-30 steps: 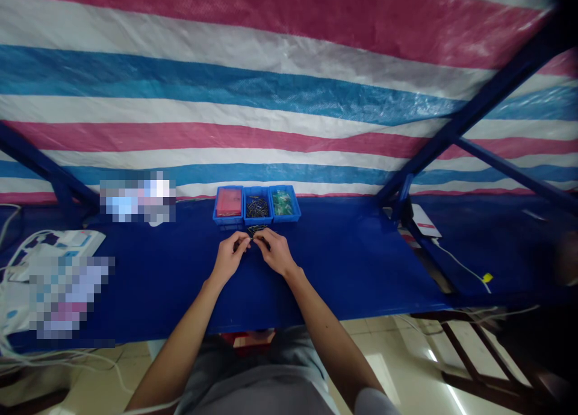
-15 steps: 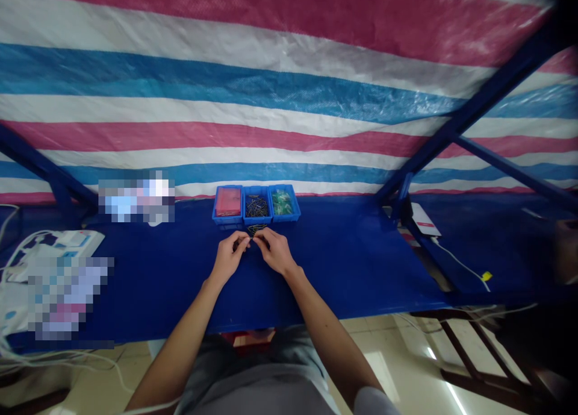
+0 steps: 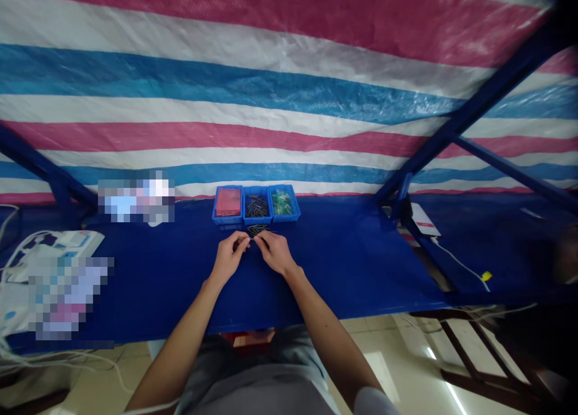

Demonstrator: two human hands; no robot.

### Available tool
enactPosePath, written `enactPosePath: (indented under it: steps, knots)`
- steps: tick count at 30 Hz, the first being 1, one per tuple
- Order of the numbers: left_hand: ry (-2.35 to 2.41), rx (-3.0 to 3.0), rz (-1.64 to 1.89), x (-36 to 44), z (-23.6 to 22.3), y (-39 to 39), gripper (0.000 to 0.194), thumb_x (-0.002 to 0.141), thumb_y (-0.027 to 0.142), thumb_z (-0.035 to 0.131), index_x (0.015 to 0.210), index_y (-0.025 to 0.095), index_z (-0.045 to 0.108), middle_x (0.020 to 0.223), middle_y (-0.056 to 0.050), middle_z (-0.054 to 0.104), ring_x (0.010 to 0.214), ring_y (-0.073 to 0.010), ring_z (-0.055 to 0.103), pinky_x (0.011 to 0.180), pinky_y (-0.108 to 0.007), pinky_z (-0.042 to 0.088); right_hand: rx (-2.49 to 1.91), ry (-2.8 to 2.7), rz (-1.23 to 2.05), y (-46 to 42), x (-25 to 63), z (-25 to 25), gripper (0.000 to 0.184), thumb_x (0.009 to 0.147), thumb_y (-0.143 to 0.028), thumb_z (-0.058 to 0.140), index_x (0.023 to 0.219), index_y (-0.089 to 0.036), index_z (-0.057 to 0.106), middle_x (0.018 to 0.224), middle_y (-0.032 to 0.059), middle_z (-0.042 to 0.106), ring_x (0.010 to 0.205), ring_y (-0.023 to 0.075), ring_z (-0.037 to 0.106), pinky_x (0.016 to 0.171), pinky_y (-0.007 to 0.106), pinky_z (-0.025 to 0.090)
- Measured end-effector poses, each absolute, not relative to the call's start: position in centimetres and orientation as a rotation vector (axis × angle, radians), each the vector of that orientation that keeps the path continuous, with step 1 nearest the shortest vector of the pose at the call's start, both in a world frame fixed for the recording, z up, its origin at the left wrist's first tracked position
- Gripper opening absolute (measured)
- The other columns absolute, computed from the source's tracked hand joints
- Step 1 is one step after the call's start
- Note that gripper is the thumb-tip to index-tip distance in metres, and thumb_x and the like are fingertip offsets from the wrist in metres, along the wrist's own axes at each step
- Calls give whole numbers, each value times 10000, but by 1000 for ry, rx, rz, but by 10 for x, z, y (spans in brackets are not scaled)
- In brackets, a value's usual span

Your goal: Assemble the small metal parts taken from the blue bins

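Observation:
My left hand (image 3: 227, 257) and my right hand (image 3: 274, 252) meet over the blue table, each with thumb and fingers pinched. A tiny thin piece spans the gap between the fingertips, too small to name. Just beyond the fingers lies a small pile of dark, slender screw-like pieces (image 3: 257, 229), partly hidden by my hands. Behind it three blue bins stand in a row. Flat pink-red pieces (image 3: 228, 201) fill the left one, more dark screw-like pieces (image 3: 257, 207) the middle one, and green, clear-looking small pieces (image 3: 282, 202) the right one.
On the left are a white power strip (image 3: 85, 241) with cables and some blurred-out items. A white device (image 3: 424, 220) with a cable lies to the right, past a blue frame post (image 3: 415, 156). Striped sheeting (image 3: 271, 126) hangs behind. A person's blurred hand shows at the far right edge.
My right fingertips have shifted very slightly right, so the gap between the two pinches is a little wider. Slightly more of the pile shows. The bins have not moved.

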State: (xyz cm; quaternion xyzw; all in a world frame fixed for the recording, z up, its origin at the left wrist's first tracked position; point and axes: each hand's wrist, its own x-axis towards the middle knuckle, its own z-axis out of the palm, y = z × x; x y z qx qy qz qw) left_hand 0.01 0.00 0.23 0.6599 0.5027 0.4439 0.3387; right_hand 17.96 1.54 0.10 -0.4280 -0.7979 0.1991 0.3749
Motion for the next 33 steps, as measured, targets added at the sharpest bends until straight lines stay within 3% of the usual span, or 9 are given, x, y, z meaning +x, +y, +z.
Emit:
enactPosePath:
  steps: [5,11,20,33]
  knots:
    - [1307,1697,1161,0,2,0,256,950,423,544,931,186,640,774,-22,672,667,-156,608,689,-257,474,-1151,-2073,508,15,179,1,351,1056,-354,387,794,-209,572,739,18,629,681,148,581,667,246,383]
    - [1301,1678,1175,-1,-2,1,253,945,422,553,953,184,636,765,-16,665,666,-151,610,678,-249,475,-1064,-1993,569,15,181,4,183,1005,-330,497,1120,-221,589,966,40,667,740,151,604,731,258,453]
    - [1297,1664,1184,0,-2,1,266,940,439,556,962,186,636,765,-20,661,672,-154,615,686,-256,492,-1049,-1990,550,15,180,4,182,1009,-250,469,1062,-231,642,986,59,653,877,173,636,775,270,482]
    - [1311,1677,1187,0,1,0,231,940,403,563,954,186,642,766,-19,669,666,-151,615,674,-251,483,-1059,-1992,538,15,181,5,211,1029,-304,451,1007,-220,644,955,56,655,839,170,624,746,266,453]
